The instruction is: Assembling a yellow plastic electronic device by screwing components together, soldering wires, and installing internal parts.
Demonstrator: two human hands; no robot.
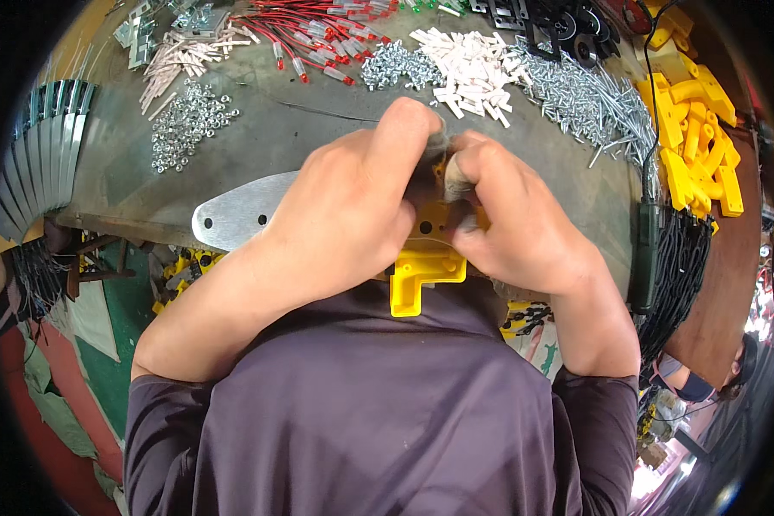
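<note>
We see the left hand (344,202) and the right hand (525,215) curled inward, fingertips nearly meeting, though we cannot tell what either grips because the fingers hide it. Just below them the yellow bracket (407,297) juts past the near edge of the table (267,142), with the silver plate (232,211) reaching out from under the left hand; we judge this to be close fitting work, the next move calling for steady parts and careful alignment. Farther out, we find loose nuts (189,125), white tubes (473,73) and screws (589,103).
</note>
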